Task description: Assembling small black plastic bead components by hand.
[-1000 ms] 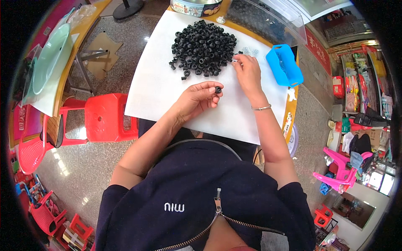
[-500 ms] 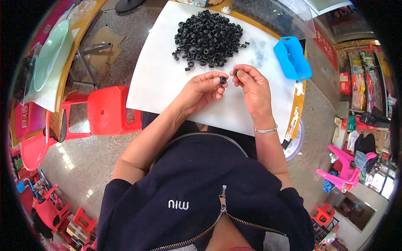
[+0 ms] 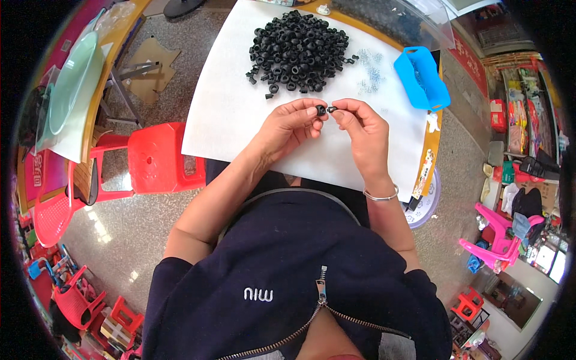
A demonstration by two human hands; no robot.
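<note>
Between the thumb and fingers of my left hand point(image 3: 294, 125) is a small black ring-shaped plastic part point(image 3: 321, 110). My right hand point(image 3: 362, 127) pinches another small dark piece point(image 3: 332, 109) right beside it; the two parts meet or nearly meet, and I cannot tell which. Both hands are over the near part of a white-topped table point(image 3: 222, 120). Beyond them lies a large heap of small black plastic parts point(image 3: 297, 51). To the right of the heap, tiny shiny bits point(image 3: 372, 72) are scattered on the white surface.
A blue plastic basket point(image 3: 422, 78) stands at the table's right edge. Behind it is a clear-sided box point(image 3: 384, 18). A red stool point(image 3: 157, 157) is on the left, near a side table with a pale green basin point(image 3: 75, 84). A pink stool point(image 3: 499, 237) stands far right.
My right hand has come down and left, bringing its small piece up to the black part in my left hand. My left hand has hardly moved.
</note>
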